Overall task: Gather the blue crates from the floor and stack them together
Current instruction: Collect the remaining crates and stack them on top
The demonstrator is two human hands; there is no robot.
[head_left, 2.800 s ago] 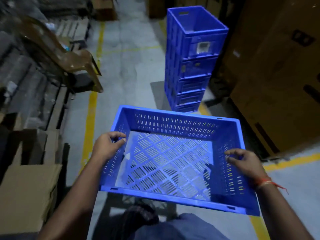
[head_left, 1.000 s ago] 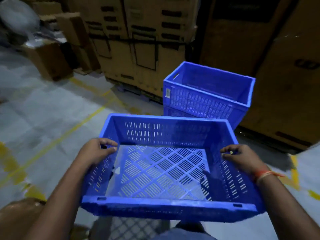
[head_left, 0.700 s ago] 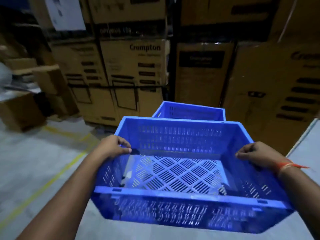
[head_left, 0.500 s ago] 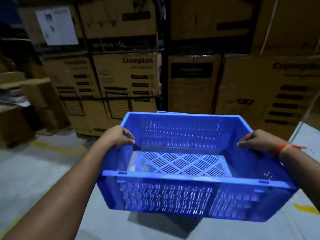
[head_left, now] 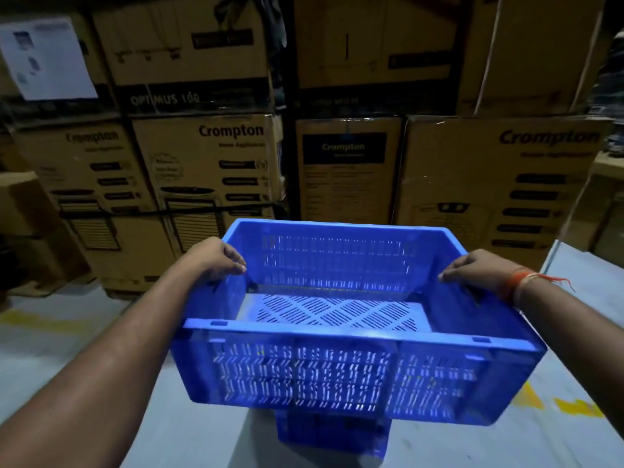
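Note:
I hold an empty blue slotted crate [head_left: 304, 376] in the air at the middle of the head view, its long side toward me. My left hand [head_left: 216, 258] grips its left rim and my right hand [head_left: 479, 270] grips its right rim. Directly beneath it, a part of the blue crate stack [head_left: 332, 434] shows on the floor; the held crate hides most of that stack.
A wall of stacked brown cardboard cartons [head_left: 216, 170] stands close behind the crate, with more cartons [head_left: 499, 184] to the right. A white paper sheet [head_left: 47, 59] hangs at the upper left. The grey floor [head_left: 67, 332] carries yellow paint marks [head_left: 574, 407].
I have carried the crate up to the crate stack by the cartons. The crate has risen and now sits over the stack, hiding nearly all of it. Both hands keep their grip.

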